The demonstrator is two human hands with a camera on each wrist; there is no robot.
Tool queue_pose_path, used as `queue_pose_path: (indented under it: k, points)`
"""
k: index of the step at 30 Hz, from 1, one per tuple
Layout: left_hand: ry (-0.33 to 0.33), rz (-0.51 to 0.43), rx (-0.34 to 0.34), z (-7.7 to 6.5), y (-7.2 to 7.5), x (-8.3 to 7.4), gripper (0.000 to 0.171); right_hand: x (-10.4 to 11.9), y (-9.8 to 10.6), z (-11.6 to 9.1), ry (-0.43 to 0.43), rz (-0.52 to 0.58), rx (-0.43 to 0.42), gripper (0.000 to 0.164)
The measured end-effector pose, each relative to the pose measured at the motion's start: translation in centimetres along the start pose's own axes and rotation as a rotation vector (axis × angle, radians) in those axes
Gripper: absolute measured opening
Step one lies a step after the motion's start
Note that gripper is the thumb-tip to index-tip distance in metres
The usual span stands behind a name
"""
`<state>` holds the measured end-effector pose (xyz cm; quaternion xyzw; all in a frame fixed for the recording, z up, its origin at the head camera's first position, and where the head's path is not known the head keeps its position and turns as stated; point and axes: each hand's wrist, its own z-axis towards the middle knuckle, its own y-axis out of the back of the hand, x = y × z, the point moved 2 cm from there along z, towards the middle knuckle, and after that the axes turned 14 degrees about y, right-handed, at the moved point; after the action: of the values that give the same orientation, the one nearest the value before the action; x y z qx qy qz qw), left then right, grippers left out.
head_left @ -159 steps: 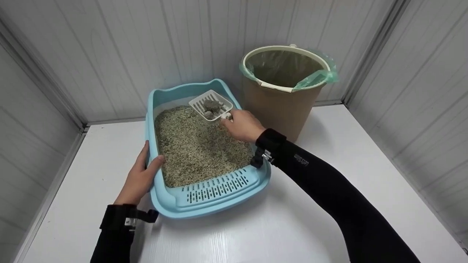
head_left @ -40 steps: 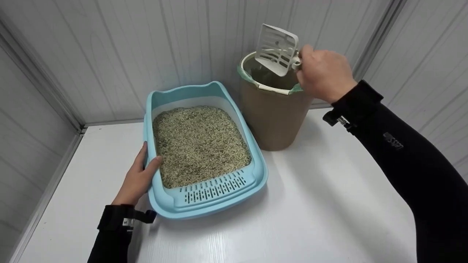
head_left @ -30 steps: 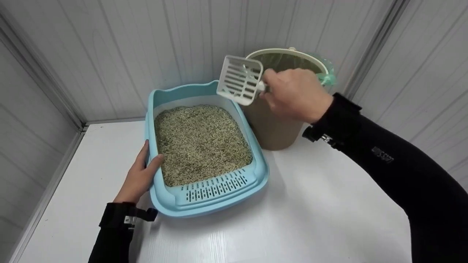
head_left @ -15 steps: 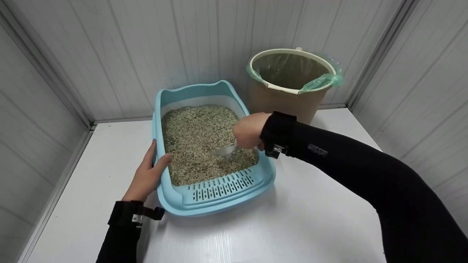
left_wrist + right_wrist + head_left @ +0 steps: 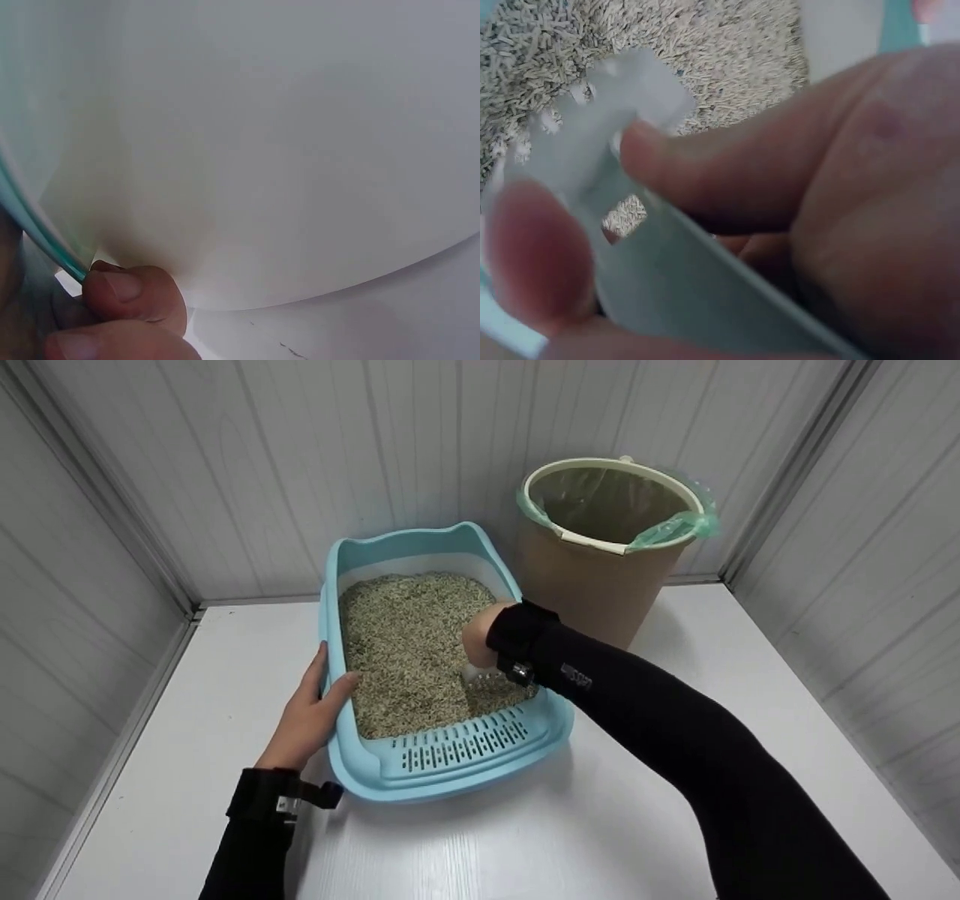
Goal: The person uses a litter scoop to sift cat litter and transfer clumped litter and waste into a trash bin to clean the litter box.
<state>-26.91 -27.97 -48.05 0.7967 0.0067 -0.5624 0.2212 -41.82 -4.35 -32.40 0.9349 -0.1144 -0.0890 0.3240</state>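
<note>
A light blue litter box [image 5: 450, 791], filled with tan pellet litter [image 5: 405, 645], stands in the middle of the head view. My left hand [image 5: 309, 721] grips its left rim, thumb over the top edge and fingers on the outer side; the left wrist view shows curled fingertips [image 5: 135, 296] below the pale wall. In my right hand [image 5: 480, 637] is a white slotted litter scoop [image 5: 484, 679], its blade down in the litter at the front right. The right wrist view shows thumb and fingers around the scoop's handle [image 5: 682, 277]. My forearm covers part of the box's right side.
Behind and right of the box stands a brown bucket [image 5: 592, 592] with a cream rim, lined with a green plastic bag [image 5: 667, 531]. White panel walls [image 5: 285, 472] enclose the white table [image 5: 465, 855] at the back and both sides.
The right hand carried clumps on the scoop to the bucket and tipped it there. It has since come back with the scoop bare and pushed it into the litter. The left hand stays on the rim.
</note>
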Motion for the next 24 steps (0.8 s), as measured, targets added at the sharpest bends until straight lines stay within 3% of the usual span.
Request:
queue_pose_path:
  k: [3, 5, 10, 13, 20, 24]
  points:
    - [-0.002, -0.004, 0.001, 0.0, -0.1, 0.0, 0.095, -0.4, -0.5, 1.6, -0.136, 0.145, -0.101, 0.040]
    - [-0.002, -0.006, -0.002, -0.1, -0.1, 0.0, 0.096, -0.6, -1.1, 2.6, -0.198, 0.225, -0.213, 0.035]
    - [0.011, 0.008, -0.014, -0.4, -0.3, 0.0, 0.097, -0.9, -2.3, 5.8, -0.314, 0.270, -0.490, 0.024]
    - [0.023, 0.020, -0.018, -0.5, -0.3, 0.1, 0.097, -1.7, -3.0, 8.0, -0.360, 0.318, -0.610, 0.023]
    - [0.020, -0.001, -0.009, -0.6, -0.4, 0.0, 0.095, -5.7, -4.5, 11.8, -0.368, 0.491, -0.734, 0.032]
    - [0.027, -0.009, -0.013, -0.5, -0.2, 0.0, 0.094, -7.2, -4.3, 12.9, -0.339, 0.476, -0.745, 0.040]
